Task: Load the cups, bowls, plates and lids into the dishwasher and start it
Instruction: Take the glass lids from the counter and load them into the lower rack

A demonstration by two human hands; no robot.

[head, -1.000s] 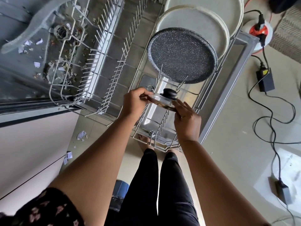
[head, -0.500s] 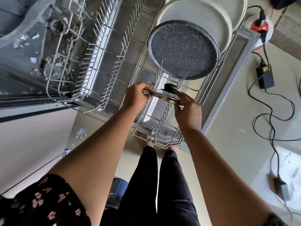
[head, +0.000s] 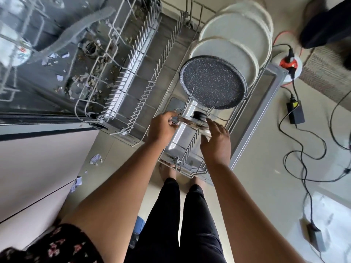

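Note:
A glass lid (head: 191, 123) with a black knob stands nearly on edge in the pulled-out lower rack (head: 182, 164), in the slot in front of a dark speckled plate (head: 212, 81). My left hand (head: 161, 128) grips the lid's left rim. My right hand (head: 215, 141) rests on its right rim with fingers mostly straight. Behind the speckled plate stand three white plates (head: 237, 33) upright in the rack's tines.
The rack's left half (head: 133, 80) holds only bare tines. Paper scraps and debris lie on the dishwasher floor (head: 62, 73). The open door (head: 266, 103) sits under the rack. Cables and power bricks (head: 295, 112) cross the floor at right. My feet stand below the rack's near edge.
The lid has tilted further upright and moved a little toward the speckled plate. My right fingers have straightened along its rim. The camera view shifted back slightly.

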